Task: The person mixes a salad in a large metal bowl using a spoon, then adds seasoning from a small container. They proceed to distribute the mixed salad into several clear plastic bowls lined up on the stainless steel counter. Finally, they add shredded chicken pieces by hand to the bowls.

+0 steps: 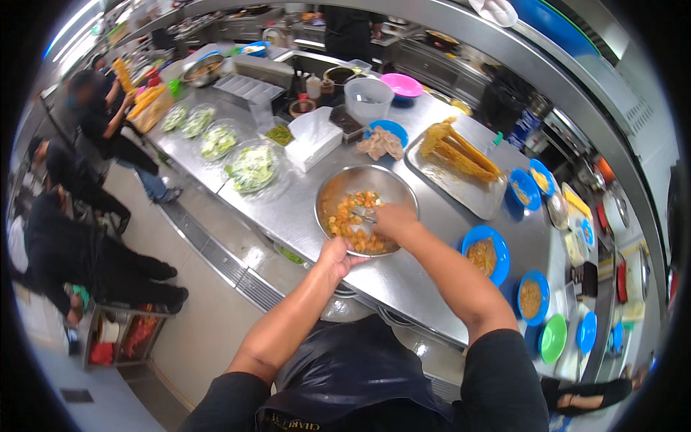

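Note:
A wide stainless-steel mixing bowl (pixel 337 189) stands near the front edge of the steel table. Orange, sauce-coated chopped food (pixel 348 227) covers much of its bottom. My left hand (pixel 337 261) grips the bowl's near-left rim, thumb toward the inside and fingers beneath. Over the bowl's right side, my right hand (pixel 396 222) is closed around a metal utensil (pixel 365 214). The utensil's end is down in the food; whether it is a spoon or fork is hard to make out.
Beyond the bowl are a blue plate of pale sliced meat (pixel 383 142) and a tray with folded golden crisp sheets (pixel 461 187). Salad plates (pixel 252 167) stand left; blue bowls of food (pixel 484 252) stand right. Several people (pixel 108 245) are at the left.

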`<state>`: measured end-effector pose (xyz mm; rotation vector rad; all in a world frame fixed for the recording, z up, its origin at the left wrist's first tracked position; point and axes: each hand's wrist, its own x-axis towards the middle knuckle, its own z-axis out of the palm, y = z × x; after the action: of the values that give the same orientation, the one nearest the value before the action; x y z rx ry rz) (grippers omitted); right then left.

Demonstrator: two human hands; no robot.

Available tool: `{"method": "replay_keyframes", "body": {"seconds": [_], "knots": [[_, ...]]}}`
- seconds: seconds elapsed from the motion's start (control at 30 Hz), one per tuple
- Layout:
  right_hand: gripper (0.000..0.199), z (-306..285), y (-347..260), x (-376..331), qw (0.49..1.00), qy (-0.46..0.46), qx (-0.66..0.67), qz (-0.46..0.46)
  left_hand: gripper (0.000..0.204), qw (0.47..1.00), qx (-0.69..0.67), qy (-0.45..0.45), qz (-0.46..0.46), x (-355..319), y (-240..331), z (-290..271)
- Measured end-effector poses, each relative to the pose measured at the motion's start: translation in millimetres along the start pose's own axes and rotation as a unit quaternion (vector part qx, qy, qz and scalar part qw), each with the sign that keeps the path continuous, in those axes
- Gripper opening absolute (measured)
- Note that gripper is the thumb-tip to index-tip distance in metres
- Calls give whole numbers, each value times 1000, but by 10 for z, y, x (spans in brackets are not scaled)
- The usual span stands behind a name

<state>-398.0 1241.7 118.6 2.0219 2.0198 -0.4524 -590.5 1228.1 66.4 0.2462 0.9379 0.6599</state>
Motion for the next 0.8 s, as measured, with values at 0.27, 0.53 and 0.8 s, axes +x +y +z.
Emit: {"method": "replay_keyframes", "body": {"seconds": [0.27, 0.53, 0.8], "knots": [[37, 311, -298, -390, 990, 42, 67, 113, 56, 997, 67, -24, 20, 44, 35, -150], [30, 327, -119, -592, 991, 72, 50, 104, 72, 997, 51, -58, -25, 48, -106, -22], [36, 542, 195, -530, 994, 47, 21, 95, 68, 995, 95, -4, -10, -74, -510, -169]]}}
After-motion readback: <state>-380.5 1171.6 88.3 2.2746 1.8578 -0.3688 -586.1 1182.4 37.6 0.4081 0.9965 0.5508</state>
